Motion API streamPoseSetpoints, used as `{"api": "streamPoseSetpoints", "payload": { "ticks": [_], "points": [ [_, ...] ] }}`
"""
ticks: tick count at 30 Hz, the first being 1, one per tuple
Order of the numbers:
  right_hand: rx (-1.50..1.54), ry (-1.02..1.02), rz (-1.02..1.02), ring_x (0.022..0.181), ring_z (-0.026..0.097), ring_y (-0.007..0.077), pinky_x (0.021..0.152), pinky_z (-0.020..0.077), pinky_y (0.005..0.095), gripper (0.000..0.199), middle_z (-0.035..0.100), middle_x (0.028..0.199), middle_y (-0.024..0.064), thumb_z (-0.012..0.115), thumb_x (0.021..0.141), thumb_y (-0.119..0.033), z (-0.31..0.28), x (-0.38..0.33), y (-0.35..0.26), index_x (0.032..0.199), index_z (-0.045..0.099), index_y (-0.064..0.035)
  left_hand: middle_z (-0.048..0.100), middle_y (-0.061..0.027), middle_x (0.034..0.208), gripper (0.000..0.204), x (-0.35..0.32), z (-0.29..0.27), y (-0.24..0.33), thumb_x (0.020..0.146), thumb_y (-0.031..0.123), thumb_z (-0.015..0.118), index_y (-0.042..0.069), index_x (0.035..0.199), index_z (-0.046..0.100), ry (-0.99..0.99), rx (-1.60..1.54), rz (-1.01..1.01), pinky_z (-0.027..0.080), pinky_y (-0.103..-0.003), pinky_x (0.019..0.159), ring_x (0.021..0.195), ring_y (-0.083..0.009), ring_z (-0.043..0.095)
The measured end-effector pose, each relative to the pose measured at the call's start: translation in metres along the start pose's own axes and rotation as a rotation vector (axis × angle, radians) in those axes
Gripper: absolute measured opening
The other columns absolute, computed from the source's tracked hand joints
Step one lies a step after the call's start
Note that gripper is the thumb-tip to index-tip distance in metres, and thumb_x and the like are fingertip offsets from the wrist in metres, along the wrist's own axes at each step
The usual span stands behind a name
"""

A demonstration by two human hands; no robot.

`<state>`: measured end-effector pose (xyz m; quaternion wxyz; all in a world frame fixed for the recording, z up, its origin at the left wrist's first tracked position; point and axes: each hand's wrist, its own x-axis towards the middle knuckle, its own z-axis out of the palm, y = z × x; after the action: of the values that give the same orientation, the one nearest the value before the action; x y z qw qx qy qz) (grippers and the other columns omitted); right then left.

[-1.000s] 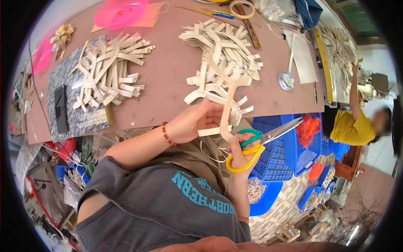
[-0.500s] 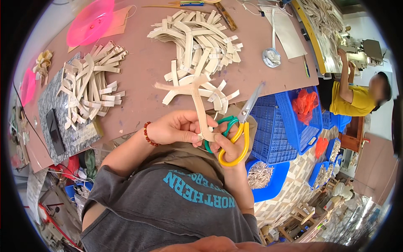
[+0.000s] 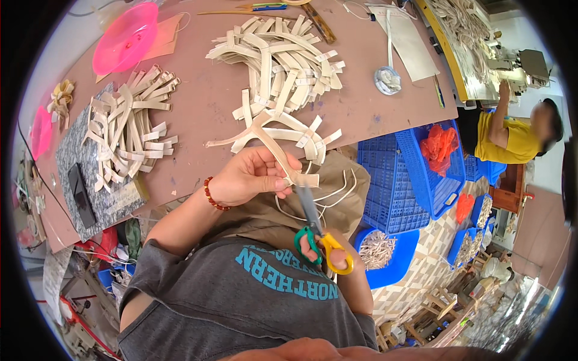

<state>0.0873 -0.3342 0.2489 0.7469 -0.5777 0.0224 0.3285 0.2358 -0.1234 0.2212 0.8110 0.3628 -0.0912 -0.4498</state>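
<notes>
My left hand (image 3: 250, 175) pinches the end of a long beige strip (image 3: 272, 147) that rises from my lap toward the table edge. My right hand (image 3: 328, 256) grips scissors (image 3: 316, 231) with green and yellow handles, the blades pointing up at the strip's end just under my left fingers. A pile of cut beige strips (image 3: 280, 66) lies on the brown table (image 3: 205, 102) just beyond the held strip. A second pile of strips (image 3: 129, 123) lies to the left.
A pink dish (image 3: 125, 37) sits at the table's far left. A grey mat (image 3: 81, 174) with a black object lies at the near left. Blue crates (image 3: 415, 174) stand on the floor to the right. Another person in a yellow shirt (image 3: 509, 135) works at a bench.
The scissors have swung from lying sideways to pointing upward at the strip's end. My hands have drawn closer to my body and the view has shifted.
</notes>
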Motion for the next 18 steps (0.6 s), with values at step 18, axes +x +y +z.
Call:
{"api": "streamPoseSetpoints", "payload": {
  "ticks": [18],
  "points": [
    [0.255, -0.201, 0.121, 0.052, 0.034, 0.0039, 0.046, 0.0236, 0.0189, 0.101, 0.041, 0.062, -0.0039, 0.029, 0.049, -0.097, -0.001, 0.001, 0.034, 0.079, 0.050, -0.0026, 0.063, -0.0058, 0.095, 0.031, 0.000, -0.007, 0.004, 0.084, 0.000, 0.060, -0.001, 0.115, 0.054, -0.126, 0.015, -0.003, 0.048, -0.024, 0.076, 0.081, -0.0092, 0.058]
  ]
}}
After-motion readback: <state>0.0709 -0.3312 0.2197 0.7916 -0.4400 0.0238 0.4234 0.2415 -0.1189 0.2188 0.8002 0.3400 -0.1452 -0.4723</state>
